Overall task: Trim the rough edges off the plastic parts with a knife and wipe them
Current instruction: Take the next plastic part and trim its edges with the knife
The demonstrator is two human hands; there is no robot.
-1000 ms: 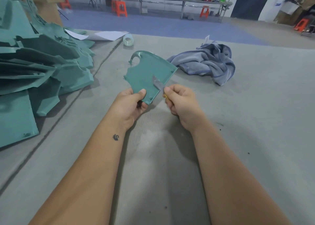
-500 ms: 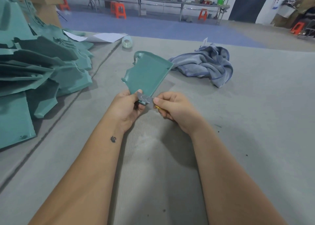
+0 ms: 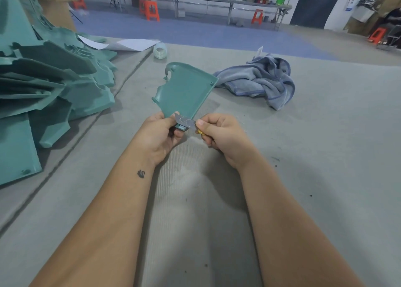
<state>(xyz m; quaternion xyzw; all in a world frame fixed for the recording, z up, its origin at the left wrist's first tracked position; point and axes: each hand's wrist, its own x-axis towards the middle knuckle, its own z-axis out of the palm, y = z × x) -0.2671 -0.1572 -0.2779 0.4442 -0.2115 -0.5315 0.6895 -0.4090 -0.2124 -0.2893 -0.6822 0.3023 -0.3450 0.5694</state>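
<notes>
Centrally, the left hand [image 3: 159, 134] grips a flat teal plastic part [image 3: 186, 91] upright above the grey felt worktop [image 3: 325, 156]; the right hand [image 3: 221, 134] pinches a knife [image 3: 185, 121], blade against the part's lower edge. Crumpled blue cloth [image 3: 260, 80] lies beyond.

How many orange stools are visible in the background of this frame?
5: one far left behind the boxes, one larger by the long bench's left end with another close behind it, one near the bench's right end, one far right. Others may be hidden.

Even soft light, wide-angle edge distortion
</notes>
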